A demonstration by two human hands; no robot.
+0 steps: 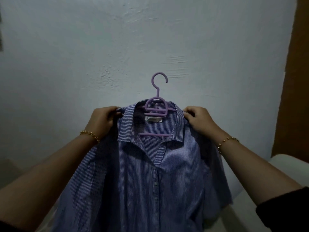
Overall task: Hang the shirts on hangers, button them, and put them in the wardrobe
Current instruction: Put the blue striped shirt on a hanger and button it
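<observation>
A blue-and-white striped shirt [150, 173] hangs in front of me on a lilac plastic hanger [157, 104], whose hook sticks up above the collar. The front placket looks buttoned below the open collar. My left hand [103, 119] grips the shirt's left shoulder over the hanger's end. My right hand [199, 119] grips the right shoulder the same way. Both wrists wear gold bead bracelets. The shirt's lower part runs out of view at the bottom.
A pale rough wall [133, 47] fills the background. A brown wooden panel [294, 81] stands at the right edge. A white surface [287, 166] lies low on the right, below my right arm.
</observation>
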